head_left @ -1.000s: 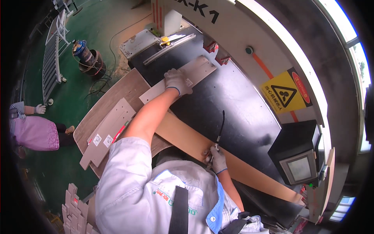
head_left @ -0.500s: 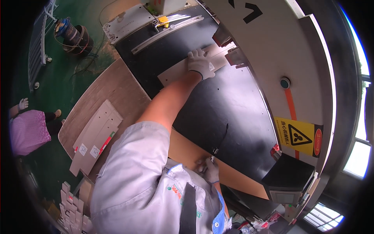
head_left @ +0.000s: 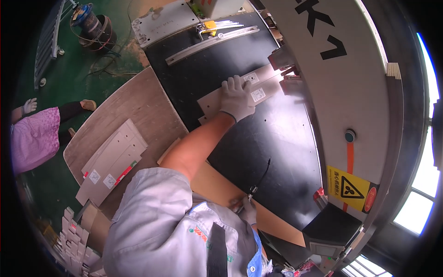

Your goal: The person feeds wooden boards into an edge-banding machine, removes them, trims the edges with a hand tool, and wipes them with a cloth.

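My left hand (head_left: pixel 236 98), in a whitish glove, lies with fingers spread on pale, narrow wooden boards (head_left: pixel 211 102) on the black machine table. Two white labels show beside the fingers, and the boards' far right end reaches the machine's clamp-like blocks (head_left: pixel 291 86). Close to my body, my gloved right hand (head_left: pixel 248 212) is closed round an air blow gun (head_left: pixel 253 190), whose thin black nozzle points away over the table. Part of the grip is hidden by the fingers.
A brown side table (head_left: pixel 152 92) at left carries several labelled boards (head_left: pixel 113 161). A metal rail (head_left: pixel 212 45) and a yellow-handled hex key set (head_left: pixel 210 27) lie at the far edge. The machine housing (head_left: pixel 323 83) rises at right. Another person (head_left: pixel 37 134) is at far left.
My left hand has slid back slightly along the boards, so both labels now show. The view has shifted a little. My right hand still holds the air blow gun.
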Demonstrator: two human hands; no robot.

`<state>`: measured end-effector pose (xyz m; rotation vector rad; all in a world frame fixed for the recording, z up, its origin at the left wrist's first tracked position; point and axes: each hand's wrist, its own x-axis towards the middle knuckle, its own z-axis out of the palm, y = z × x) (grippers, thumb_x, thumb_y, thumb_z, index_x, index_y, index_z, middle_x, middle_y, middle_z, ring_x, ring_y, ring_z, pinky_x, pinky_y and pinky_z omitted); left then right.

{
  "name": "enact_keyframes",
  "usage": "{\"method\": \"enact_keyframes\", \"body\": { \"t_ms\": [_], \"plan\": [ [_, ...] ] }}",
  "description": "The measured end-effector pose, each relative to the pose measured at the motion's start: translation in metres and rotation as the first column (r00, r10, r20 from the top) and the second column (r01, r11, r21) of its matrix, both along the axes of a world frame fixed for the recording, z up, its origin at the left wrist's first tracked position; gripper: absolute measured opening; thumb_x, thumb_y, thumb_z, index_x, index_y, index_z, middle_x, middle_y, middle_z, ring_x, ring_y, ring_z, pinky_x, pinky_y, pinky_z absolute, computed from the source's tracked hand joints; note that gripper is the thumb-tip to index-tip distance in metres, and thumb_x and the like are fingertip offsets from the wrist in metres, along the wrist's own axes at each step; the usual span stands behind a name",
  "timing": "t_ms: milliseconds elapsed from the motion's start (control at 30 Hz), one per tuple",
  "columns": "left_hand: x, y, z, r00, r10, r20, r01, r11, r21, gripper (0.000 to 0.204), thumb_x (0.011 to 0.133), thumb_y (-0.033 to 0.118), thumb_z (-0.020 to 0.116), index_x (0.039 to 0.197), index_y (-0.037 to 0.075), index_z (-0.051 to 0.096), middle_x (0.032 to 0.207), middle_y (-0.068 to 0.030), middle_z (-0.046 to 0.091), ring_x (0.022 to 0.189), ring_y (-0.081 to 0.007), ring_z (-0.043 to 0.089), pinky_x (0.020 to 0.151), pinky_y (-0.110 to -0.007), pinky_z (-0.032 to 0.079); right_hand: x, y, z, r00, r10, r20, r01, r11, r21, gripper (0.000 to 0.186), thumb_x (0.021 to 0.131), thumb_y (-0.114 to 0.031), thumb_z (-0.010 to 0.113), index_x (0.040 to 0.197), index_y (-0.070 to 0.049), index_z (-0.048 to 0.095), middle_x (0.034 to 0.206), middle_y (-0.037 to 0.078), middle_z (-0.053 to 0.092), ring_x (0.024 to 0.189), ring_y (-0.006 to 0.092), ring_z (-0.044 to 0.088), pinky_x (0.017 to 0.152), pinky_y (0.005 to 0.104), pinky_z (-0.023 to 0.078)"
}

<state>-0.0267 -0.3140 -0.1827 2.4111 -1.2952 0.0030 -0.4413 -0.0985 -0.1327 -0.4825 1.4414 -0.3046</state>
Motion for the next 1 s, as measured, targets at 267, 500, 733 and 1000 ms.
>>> {"method": "enact_keyframes", "body": {
  "t_ms": [267, 500, 733, 1000],
  "plan": [
    [0.000, -0.001, 0.001, 1.000, -0.004, -0.005, 0.004, 1.000, -0.016, 0.088, 0.070, 0.058, 0.087, 0.143, 0.015, 0.065, 0.126, -0.0149, 0.053, 0.118, -0.0339, 0.051, 0.104, -0.049, 0.040, 0.104, -0.061, 0.085, 0.935, 0.026, -0.355, -0.215, 0.836, -0.504, 0.020, 0.107, -0.019, 0.061, 0.105, 0.001, 0.066, 0.080, 0.013, 0.076, 0.055, 0.0156, 0.064, 0.049, 0.0281, 0.048],
    [0.002, -0.003, 0.012, 0.998, -0.053, -0.047, 0.055, 0.998, 0.042, 0.088, 0.072, 0.057, 0.086, 0.147, 0.015, 0.064, 0.128, -0.0139, 0.053, 0.121, -0.0336, 0.051, 0.105, -0.048, 0.041, 0.140, -0.072, 0.155, 0.965, -0.057, -0.256, -0.137, 0.721, -0.679, 0.015, 0.105, -0.011, 0.063, 0.114, 0.001, 0.061, 0.084, 0.015, 0.076, 0.054, 0.0123, 0.060, 0.048, 0.0258, 0.045],
    [-0.002, -0.008, 0.013, 0.998, -0.054, -0.037, 0.056, 0.998, 0.036, 0.088, 0.073, 0.055, 0.085, 0.148, 0.015, 0.064, 0.131, -0.0149, 0.054, 0.125, -0.0347, 0.052, 0.109, -0.050, 0.041, 0.149, -0.069, 0.172, 0.979, -0.084, -0.186, -0.075, 0.700, -0.710, 0.015, 0.107, -0.012, 0.065, 0.118, -0.002, 0.061, 0.088, 0.014, 0.075, 0.061, 0.0129, 0.061, 0.052, 0.0251, 0.045],
    [0.000, -0.003, 0.014, 0.998, -0.054, -0.021, 0.054, 0.999, -0.002, 0.085, 0.071, 0.055, 0.086, 0.142, 0.014, 0.064, 0.128, -0.0150, 0.054, 0.120, -0.0343, 0.053, 0.104, -0.049, 0.042, 0.182, -0.064, 0.215, 0.988, -0.107, 0.109, 0.150, 0.812, -0.564, 0.017, 0.110, -0.017, 0.067, 0.117, -0.002, 0.063, 0.089, 0.015, 0.075, 0.063, 0.0148, 0.061, 0.055, 0.0289, 0.047]
  ]
}}
